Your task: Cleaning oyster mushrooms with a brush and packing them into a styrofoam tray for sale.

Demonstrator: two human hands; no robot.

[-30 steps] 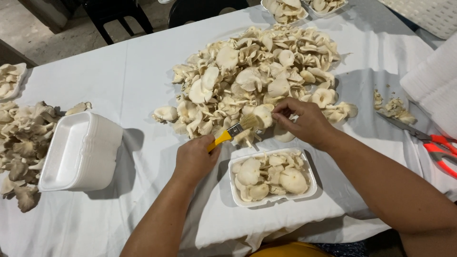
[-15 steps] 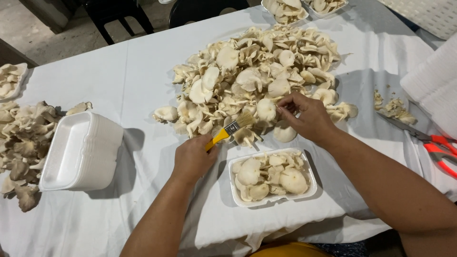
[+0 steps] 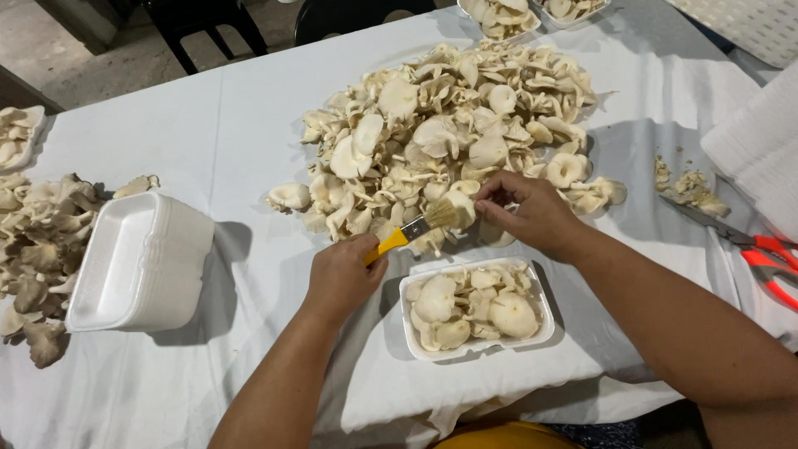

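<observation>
The left hand (image 3: 342,278) is closed around the yellow handle of a small brush (image 3: 413,229), whose bristles rest against a pale mushroom (image 3: 462,206). The right hand (image 3: 532,213) pinches that mushroom between fingertips and thumb, holding it just above the near edge of the big mushroom pile (image 3: 449,141) that covers the middle of the table (image 3: 208,125). Directly below both hands, close to the table's near edge, sits a white foam tray (image 3: 477,308) filled with mushrooms. Towards the left edge stands a stack of empty foam trays (image 3: 137,262), and beyond it, at the very left edge, lies a darker heap of mushrooms (image 3: 37,249). Near the right edge lie scissors (image 3: 752,249) with red-orange handles, with a few mushroom trimmings (image 3: 688,187) just beside the blades. A pile of white foam (image 3: 761,150) leans in at the right edge. More filled trays (image 3: 503,15) stand at the far edge.
</observation>
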